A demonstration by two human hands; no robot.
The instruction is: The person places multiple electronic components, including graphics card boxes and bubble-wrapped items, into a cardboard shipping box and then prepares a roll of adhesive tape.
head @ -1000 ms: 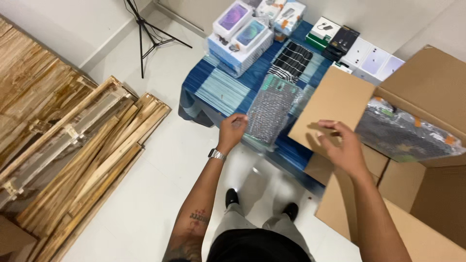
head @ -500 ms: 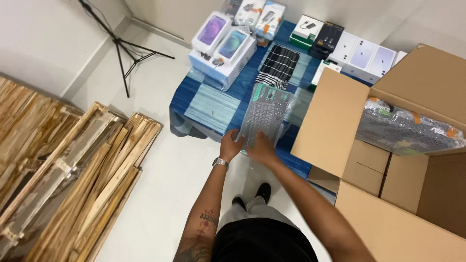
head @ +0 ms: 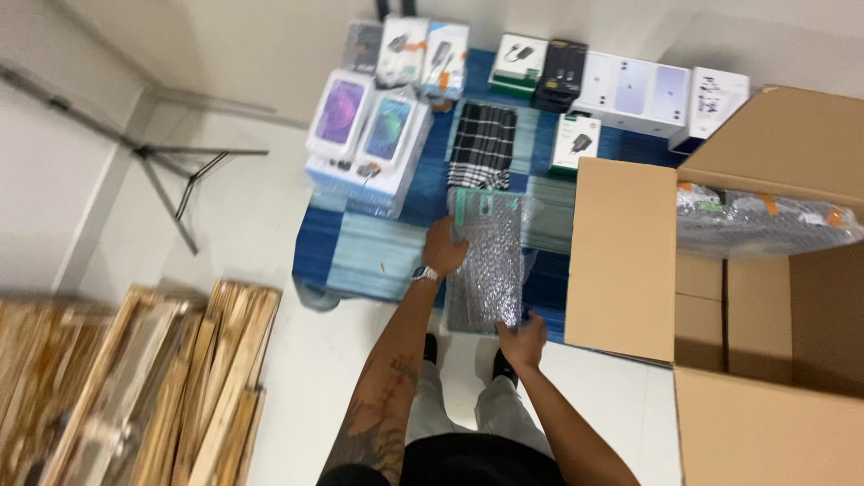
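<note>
A flat item wrapped in bubble wrap point(head: 486, 265) lies on the blue striped cloth point(head: 373, 256) covering a low table. My left hand point(head: 444, 247) grips its left edge near the top. My right hand point(head: 522, 340) holds its lower right corner at the table's front edge. A silver watch sits on my left wrist. Right of the item, a flap of a large open cardboard box point(head: 625, 261) stands upright.
Boxed phones point(head: 364, 130) and small accessory boxes point(head: 576, 72) line the back of the table, beside a folded checked cloth point(head: 483, 144). Another bubble-wrapped item point(head: 765, 225) rests in the cardboard box. Wooden slats point(head: 153, 387) lie at the left, a tripod point(head: 171, 171) behind them.
My right hand left the box flap and took the wrapped item's lower corner; my left hand slid up its left edge. The view tilted toward the table.
</note>
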